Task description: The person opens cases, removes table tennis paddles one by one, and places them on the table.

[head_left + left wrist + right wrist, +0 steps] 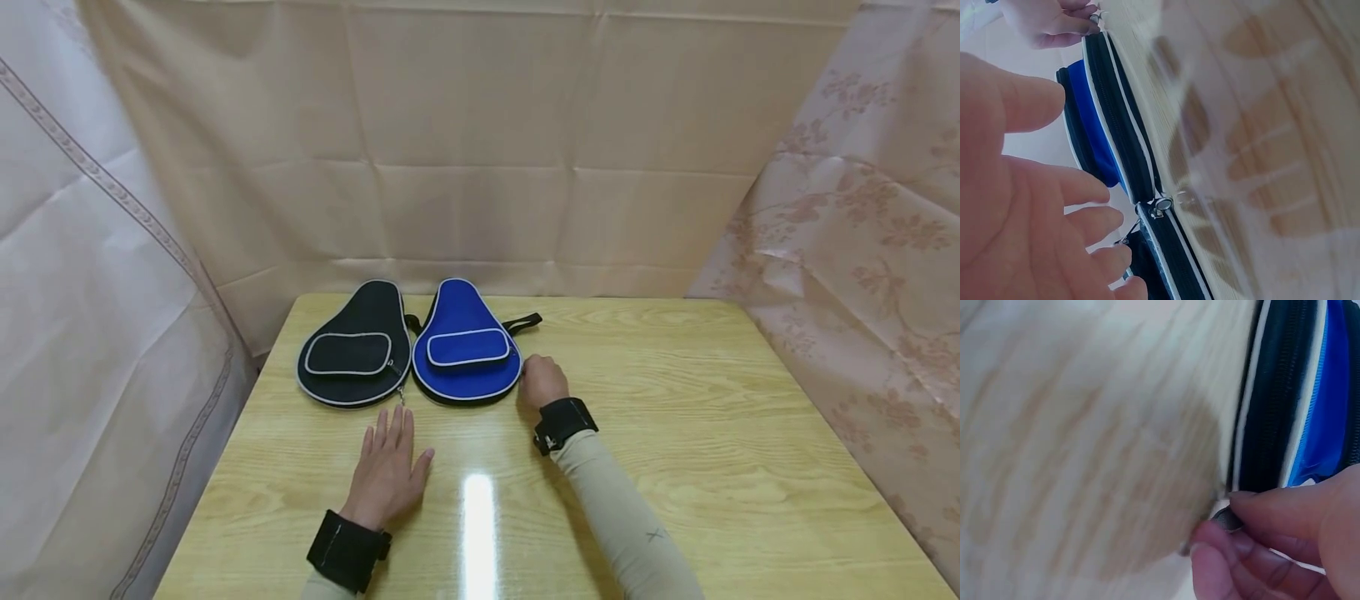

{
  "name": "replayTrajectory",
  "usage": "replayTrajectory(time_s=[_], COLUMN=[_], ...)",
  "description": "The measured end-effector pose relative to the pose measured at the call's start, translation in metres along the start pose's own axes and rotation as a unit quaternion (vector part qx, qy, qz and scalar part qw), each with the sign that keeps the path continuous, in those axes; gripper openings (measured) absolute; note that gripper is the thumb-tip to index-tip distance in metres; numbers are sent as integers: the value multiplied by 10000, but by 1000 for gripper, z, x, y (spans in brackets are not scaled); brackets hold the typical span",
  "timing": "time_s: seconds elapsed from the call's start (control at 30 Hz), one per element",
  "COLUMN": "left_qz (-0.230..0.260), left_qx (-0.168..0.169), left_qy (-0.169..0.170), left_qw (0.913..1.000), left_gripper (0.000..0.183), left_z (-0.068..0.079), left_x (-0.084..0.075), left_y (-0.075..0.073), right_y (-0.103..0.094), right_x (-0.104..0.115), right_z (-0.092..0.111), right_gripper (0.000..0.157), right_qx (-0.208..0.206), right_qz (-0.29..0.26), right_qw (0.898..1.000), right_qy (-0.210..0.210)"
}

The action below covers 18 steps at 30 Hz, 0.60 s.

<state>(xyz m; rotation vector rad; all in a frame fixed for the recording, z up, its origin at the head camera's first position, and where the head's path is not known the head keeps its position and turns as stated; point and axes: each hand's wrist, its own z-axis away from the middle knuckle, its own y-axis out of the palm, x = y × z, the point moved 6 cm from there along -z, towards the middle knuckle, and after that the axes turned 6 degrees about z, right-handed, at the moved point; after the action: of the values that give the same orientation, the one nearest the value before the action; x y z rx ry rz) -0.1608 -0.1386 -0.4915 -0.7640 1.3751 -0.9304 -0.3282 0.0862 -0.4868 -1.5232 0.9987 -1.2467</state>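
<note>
A blue table tennis paddle case (pixel 467 387) with white piping lies on the table, pocket side up. At its right edge my right hand (pixel 543 382) pinches the metal zipper pull (pixel 1229 520) between thumb and index finger. The case's zipper (pixel 1279 394) runs along its dark side wall. To the left, a black paddle case (pixel 348 321) touches or nearly touches the blue one. My left hand (pixel 386 479) is spread with fingers straight, just in front of the black case and its zipper pull (pixel 1163 204). It holds nothing.
The wooden table (pixel 712 433) carries both cases near its back edge. A black strap loop (pixel 522 322) sticks out to the right of the blue case. Beige cloth (pixel 465 150) hangs behind, with patterned cloths (pixel 862 225) at the sides.
</note>
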Motion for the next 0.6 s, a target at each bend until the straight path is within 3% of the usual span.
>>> replayTrajectory(time_s=[0.17,0.33,0.6], left_qz=[120,128,110], left_qx=[-58,-114,-64], left_qy=[-41,-42,-25], left_qw=[9999,9998,9999], left_gripper=[74,78,77], left_z=[0,0,-2], left_x=[-1,-1,-2], left_y=[-1,-1,-2], right_y=[-5,-8,-8], right_x=[-1,-2,-3], right_z=[-1,-1,0], right_gripper=[17,21,13], right_qx=[66,63,239], right_qz=[-145,-437,-667], right_qw=[9992,9980,9964], right_qy=[374,452,456])
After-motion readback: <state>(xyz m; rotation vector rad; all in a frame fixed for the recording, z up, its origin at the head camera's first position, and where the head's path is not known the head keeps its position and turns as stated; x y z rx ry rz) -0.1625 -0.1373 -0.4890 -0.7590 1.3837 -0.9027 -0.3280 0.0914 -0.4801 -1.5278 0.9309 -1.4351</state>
